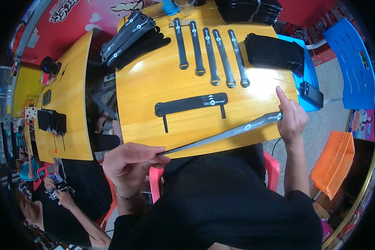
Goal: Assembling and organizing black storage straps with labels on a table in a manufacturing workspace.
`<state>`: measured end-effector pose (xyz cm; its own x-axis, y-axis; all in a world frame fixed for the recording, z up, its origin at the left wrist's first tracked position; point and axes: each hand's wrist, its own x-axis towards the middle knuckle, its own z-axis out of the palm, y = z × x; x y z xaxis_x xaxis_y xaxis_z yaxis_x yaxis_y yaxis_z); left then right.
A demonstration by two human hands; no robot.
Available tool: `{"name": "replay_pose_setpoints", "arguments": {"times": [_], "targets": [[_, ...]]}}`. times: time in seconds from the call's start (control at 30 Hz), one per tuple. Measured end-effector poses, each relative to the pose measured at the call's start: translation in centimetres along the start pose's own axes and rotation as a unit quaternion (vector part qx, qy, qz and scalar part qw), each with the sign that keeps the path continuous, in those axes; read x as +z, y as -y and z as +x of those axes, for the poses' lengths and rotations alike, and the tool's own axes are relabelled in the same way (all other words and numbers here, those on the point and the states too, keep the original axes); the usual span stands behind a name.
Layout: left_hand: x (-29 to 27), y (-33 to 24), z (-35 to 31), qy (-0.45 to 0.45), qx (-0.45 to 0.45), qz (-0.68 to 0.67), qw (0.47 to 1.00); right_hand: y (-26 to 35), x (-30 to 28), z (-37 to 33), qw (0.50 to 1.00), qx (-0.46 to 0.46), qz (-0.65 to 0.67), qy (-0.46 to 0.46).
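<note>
- The person's left hand point(127, 164) pinches one end of a long grey strap point(229, 132) between thumb and fingertips, grip closed on it just off the near edge of the yellow worktop point(154, 83).
- The right hand point(291, 116) holds the strap's other end, fingers closed on it with the index finger raised; this end lies over the worktop's right near corner.
- The strap hangs taut between the two hands, its long axis running from lower left up to the right, with the printed end toward the right hand. It looks thin, light and limp, likely to sag or twist if one end is let go, so taking it by both ends suits it.
- Just beyond it, a wider black band point(191, 105) lies flat across the worktop, with two thin tabs pointing toward the person.
- Farther off, five black straps point(210, 54) lie side by side, long axes pointing away, looped ends nearer.
- At the far left sits a fanned pile of straps point(131, 37); at the far right, a black stack point(275, 52).
- A dark phone-like device point(311, 94) rests on a blue chair point(350, 58).
</note>
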<state>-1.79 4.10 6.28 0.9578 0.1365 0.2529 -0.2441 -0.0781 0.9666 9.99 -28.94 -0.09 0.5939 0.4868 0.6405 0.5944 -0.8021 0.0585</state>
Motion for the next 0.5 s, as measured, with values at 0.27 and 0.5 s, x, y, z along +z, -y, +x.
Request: {"name": "replay_pose_setpoints", "arguments": {"times": [0.27,0.5], "targets": [[-0.6,0.1,0.0,0.011,-0.062,-0.078,0.995,-0.5,-1.1,0.7,0.999,-0.027,0.001,0.023],[-1.5,0.5,0.4,0.073,-0.099,-0.109,0.986,-0.5,-2.9,1.9,0.991,-0.004,0.072,0.117]]}}
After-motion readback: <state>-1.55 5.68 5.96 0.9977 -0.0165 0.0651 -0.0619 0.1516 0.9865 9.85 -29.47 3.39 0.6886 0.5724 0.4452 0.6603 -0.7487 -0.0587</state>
